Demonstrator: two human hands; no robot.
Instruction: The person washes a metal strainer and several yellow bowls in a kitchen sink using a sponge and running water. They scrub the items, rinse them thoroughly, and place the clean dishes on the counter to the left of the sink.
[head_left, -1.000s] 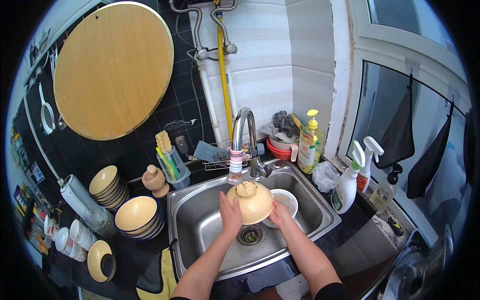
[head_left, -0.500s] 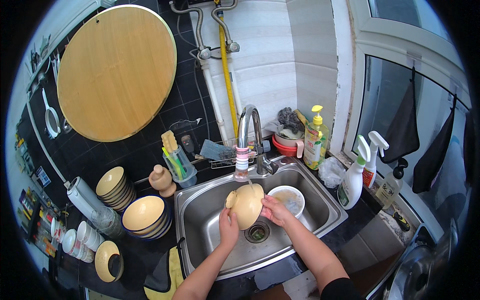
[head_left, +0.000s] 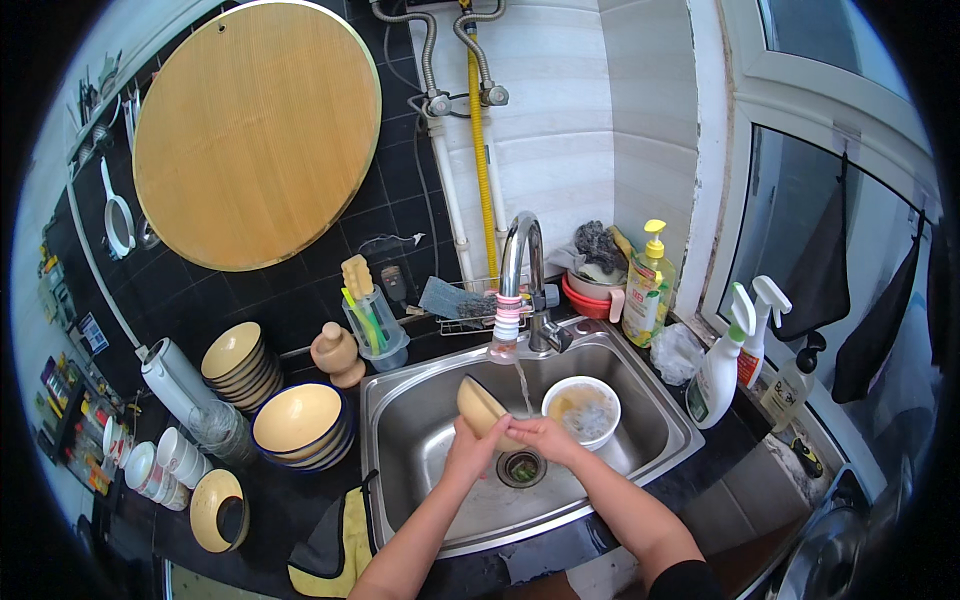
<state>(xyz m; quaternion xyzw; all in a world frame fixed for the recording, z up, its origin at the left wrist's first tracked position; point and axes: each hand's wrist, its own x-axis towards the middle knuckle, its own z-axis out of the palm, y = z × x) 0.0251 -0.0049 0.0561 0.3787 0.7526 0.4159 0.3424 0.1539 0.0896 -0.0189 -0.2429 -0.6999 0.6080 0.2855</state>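
Over the sink (head_left: 410, 490), my left hand (head_left: 474, 450) is closed on a cream-yellow bowl (head_left: 479, 408) with a dark rim, tipped on its side. My right hand (head_left: 546, 438) meets it at the bowl's lower right edge, fingers pressed against the bowl and partly hidden. A thin stream of water (head_left: 525, 388) runs from the chrome faucet (head_left: 514, 262) just right of the bowl. Beside my right hand, a white bowl (head_left: 582, 441) in the sink holds cloudy water and something pale. Below my hands lies the drain (head_left: 521, 468) with green scraps in it.
Left of the sink stand stacked cream bowls (head_left: 300, 420), a wooden pestle-like piece (head_left: 338, 354), white cups (head_left: 183, 457) and a yellow-black cloth (head_left: 355, 530). To the right are a yellow-pump soap bottle (head_left: 648, 295) and spray bottles (head_left: 718, 375). A round board (head_left: 258, 135) hangs behind.
The bowl has turned from underside up to tilted on its side. My right hand has moved left toward my left hand. The view has shifted slightly.
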